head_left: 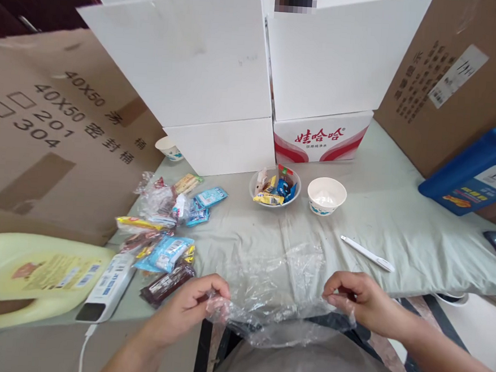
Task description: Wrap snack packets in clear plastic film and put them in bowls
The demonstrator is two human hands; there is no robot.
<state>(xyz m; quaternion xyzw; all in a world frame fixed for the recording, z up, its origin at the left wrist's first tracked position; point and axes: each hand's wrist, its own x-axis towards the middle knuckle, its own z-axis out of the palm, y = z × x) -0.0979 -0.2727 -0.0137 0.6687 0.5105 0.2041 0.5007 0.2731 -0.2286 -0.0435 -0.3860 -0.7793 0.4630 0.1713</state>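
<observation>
A clear plastic bag (277,290) lies crumpled over the near edge of the cloth-covered table (398,219). My left hand (192,307) pinches its left edge and my right hand (356,301) pinches its right edge, so the film is stretched between them. To the left of my left hand lies a heap of wrapped snacks (164,231), with a dark bar (167,283) nearest my fingers. Farther back stand a bowl filled with snack packets (274,189) and an empty white bowl (326,195).
A white pen-like tool (366,253) lies right of centre. White boxes (221,82) and a red-printed carton (319,137) stand behind. Brown cartons flank both sides. A yellow jug (29,275), a white device (107,286), a blue jug (478,168) and a small cup (169,147) sit around.
</observation>
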